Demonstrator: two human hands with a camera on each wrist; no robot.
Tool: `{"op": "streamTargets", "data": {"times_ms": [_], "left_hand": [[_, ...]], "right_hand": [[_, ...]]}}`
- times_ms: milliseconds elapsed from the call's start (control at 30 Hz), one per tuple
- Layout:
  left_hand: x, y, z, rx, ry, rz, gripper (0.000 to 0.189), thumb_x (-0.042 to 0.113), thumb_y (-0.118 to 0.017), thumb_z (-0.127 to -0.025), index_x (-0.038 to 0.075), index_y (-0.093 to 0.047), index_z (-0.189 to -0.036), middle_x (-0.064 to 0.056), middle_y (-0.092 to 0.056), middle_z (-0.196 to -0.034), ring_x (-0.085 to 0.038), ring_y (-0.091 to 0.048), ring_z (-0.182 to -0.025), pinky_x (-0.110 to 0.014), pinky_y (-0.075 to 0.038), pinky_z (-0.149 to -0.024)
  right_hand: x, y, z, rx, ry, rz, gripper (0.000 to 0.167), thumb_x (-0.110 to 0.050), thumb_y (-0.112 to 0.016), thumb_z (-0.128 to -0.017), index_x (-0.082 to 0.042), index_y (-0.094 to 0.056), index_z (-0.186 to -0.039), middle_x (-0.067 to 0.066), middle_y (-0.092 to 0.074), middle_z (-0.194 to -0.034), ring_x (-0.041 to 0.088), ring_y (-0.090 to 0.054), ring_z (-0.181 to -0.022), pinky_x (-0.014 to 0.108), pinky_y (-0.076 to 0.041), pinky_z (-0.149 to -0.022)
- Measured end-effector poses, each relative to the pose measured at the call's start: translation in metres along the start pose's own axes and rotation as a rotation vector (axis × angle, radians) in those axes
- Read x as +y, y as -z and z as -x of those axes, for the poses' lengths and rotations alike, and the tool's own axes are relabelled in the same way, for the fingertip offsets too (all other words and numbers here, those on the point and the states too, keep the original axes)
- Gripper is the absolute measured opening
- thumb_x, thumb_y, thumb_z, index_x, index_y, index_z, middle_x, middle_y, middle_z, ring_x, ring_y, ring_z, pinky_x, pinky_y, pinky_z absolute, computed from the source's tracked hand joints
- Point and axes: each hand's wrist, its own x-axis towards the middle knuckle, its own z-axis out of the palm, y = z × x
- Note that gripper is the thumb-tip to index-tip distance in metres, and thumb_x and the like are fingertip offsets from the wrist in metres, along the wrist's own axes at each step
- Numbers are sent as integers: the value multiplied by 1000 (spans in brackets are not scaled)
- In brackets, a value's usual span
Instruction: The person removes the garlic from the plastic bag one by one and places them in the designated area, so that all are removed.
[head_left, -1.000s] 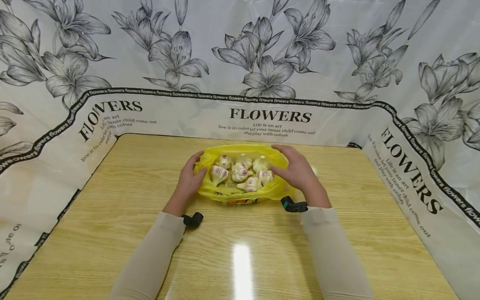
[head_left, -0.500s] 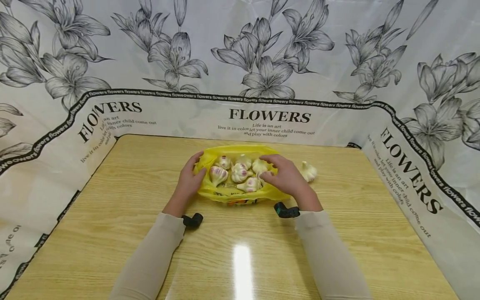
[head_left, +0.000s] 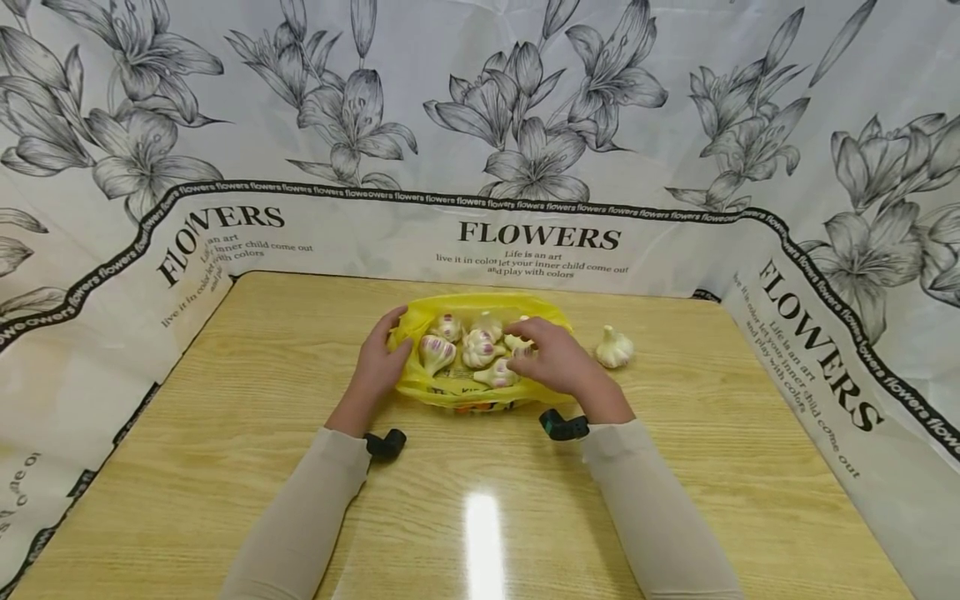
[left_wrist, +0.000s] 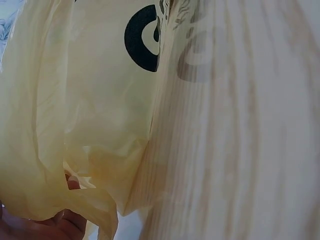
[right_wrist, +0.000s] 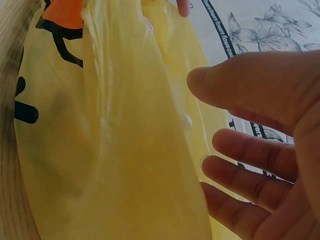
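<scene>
A yellow plastic bag (head_left: 427,393) lies with its mouth spread on the table, and several purple-streaked garlic bulbs (head_left: 480,347) show inside. My left hand (head_left: 379,360) holds the bag's left edge between thumb and fingers; in the left wrist view part of that hand (left_wrist: 45,227) shows behind the yellow film. Over the bag's right side hovers my right hand (head_left: 562,363), hiding some of the bulbs there. Its thumb and fingers are spread apart with nothing between them, as the right hand (right_wrist: 310,125) shows in the right wrist view. One garlic bulb (head_left: 615,347) sits outside, right of the bag.
The wooden table (head_left: 420,517) carries a bright light reflection near its front. A white flower-printed sheet (head_left: 360,229) stands around the back and sides. Each wrist has a black camera mount, the left mount (head_left: 386,443) and the right mount (head_left: 564,425).
My right hand has moved left from the bag's right edge to above the bulbs inside. The loose bulb on the right has come into full view. My left hand stays in place.
</scene>
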Motion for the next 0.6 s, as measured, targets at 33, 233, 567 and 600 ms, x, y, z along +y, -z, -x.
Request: {"op": "streamTargets", "data": {"times_ms": [33, 233, 567, 600], "left_hand": [[0, 0, 0, -1, 1, -2, 52, 20, -52, -98, 29, -38, -148, -13, -41, -147, -31, -41, -135, -50, -39, -109], [2, 1, 2, 0, 4, -2, 52, 20, -52, -98, 28, -38, -148, -14, -40, -148, -32, -40, -136, -50, -39, -109], [1, -1, 2, -9, 7, 7, 53, 20, -51, -98, 30, -37, -148, -13, -39, -149, -32, -38, -138, -51, -38, -110], [1, -1, 2, -7, 7, 8, 53, 20, -51, -98, 30, -37, -148, -13, -39, -149, -32, -38, -138, -51, -38, -110]], "right_hand": [[0, -1, -1, -6, 5, 17, 52, -29, -67, -88, -15, -55, -136, 10, -54, -138, 33, -57, -117, 50, -50, -94], [-2, -9, -6, -46, 61, 133, 46, -28, -68, -88, -13, -60, -130, 14, -52, -139, 37, -50, -128, 53, -43, -104], [-8, -14, -8, -94, 114, 186, 42, -26, -69, -87, -13, -63, -126, 10, -59, -130, 32, -55, -120, 49, -43, -104], [-8, -14, -8, -99, 119, 194, 43, -26, -70, -86, -13, -63, -127, 9, -59, -130, 32, -53, -122, 49, -42, -105]]}}
